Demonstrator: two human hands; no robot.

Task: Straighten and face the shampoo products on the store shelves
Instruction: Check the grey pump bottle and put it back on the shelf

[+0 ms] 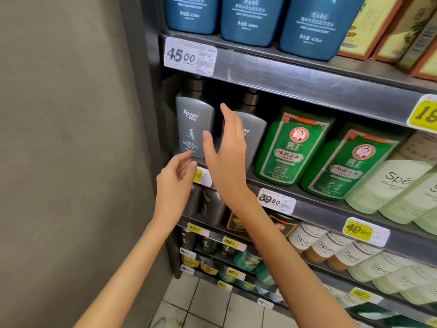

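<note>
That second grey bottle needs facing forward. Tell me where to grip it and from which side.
Grip the second grey bottle by its wide body below the shoulder, from the front, thumb in the gap beside the left grey bottle. Its pump neck looks tucked under the upper shelf; the green bottle stands close on its right.

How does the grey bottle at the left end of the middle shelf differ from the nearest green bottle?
The grey bottle is dark grey with a white bird; the green bottle is bright green with a round portrait badge. The grey bottle is slimmer with a tall dark neck; the green bottle is broader. Both stand on one shelf, labels facing out.
</note>
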